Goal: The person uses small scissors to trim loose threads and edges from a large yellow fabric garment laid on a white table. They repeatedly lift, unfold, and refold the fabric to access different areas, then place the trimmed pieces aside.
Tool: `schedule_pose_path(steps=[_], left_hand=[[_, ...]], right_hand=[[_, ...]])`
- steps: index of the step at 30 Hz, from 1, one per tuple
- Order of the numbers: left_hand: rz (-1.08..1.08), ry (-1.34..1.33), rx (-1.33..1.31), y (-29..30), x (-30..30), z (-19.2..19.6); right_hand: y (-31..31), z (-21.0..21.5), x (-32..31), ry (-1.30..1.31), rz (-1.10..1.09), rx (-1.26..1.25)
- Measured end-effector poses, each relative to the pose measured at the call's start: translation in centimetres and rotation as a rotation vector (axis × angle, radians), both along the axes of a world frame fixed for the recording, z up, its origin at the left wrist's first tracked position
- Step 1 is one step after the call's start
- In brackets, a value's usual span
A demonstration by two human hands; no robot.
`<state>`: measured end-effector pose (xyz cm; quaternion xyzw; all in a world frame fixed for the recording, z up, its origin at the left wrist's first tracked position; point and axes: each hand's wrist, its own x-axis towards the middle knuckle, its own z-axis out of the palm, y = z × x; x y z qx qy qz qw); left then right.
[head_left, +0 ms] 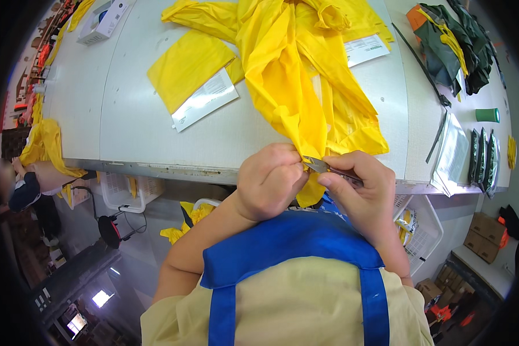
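- Nearest the camera, at the bottom of the frame, a blue apron (288, 248) is worn over a pale yellow shirt (305, 303).
- Just above it, at mid-frame, the lower end of a yellow garment (282, 86) is held over the front edge of the counter (135, 115); the rest is spread in loose folds toward the top of the frame.
- The left grip (273, 180) is clamped on that lower end, with the fingers curled in.
- The right grip (360, 184) is closed around small metal scissors (316, 164), whose blades are laid against the cloth; whether any cloth is caught between them cannot be told.
- The work at this end is judged to be under way: the blades are in place, but no cut-off piece can be made out.
- At upper left of centre, a yellow bundle (184, 66) is seen neatly folded beside a printed sheet (207, 98), and is judged further along.
- The held garment is neither folded nor bagged, so both may be left.
- At right, clear bags (452, 153) are laid near a green spool (488, 115).
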<state>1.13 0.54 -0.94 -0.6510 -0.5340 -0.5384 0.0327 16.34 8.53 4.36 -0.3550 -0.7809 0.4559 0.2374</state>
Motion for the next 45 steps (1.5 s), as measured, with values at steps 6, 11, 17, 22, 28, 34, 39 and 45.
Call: schedule_pose_path(steps=[6,11,17,22,28,34,39,45], left_hand=[[-0.016,-0.008,0.020,0.2,-0.2,0.0],[-0.023,-0.011,0.012,-0.1,-0.2,-0.1],[0.173,-0.056,-0.166,-2.2,-1.1,0.2],[0.332,-0.138,-0.551,-7.1,-3.2,-1.2],[0.413,-0.253,-0.882,-11.1,-5.0,-3.8],[0.145,-0.154,-1.026,-7.8,-5.3,-1.3],[-0.409,-1.517,-0.875,1.1,-0.4,-3.0],[-0.398,-1.565,-0.912,3.5,-0.1,-3.7]], right_hand=[[-0.2,-0.6,0.0,0.034,-0.025,-0.073],[-0.1,-1.1,0.2,0.086,-0.037,-0.144],[6.7,-7.5,1.4,0.217,-0.421,-0.297],[14.0,-18.7,9.0,-0.432,-0.633,0.033],[13.0,-20.6,12.5,-0.192,-0.593,-0.541],[7.9,-11.6,8.1,0.428,-0.465,-0.730],[2.4,-8.1,2.7,0.173,-0.181,-0.422],[-0.7,-7.1,0.5,0.110,0.100,-0.405]])
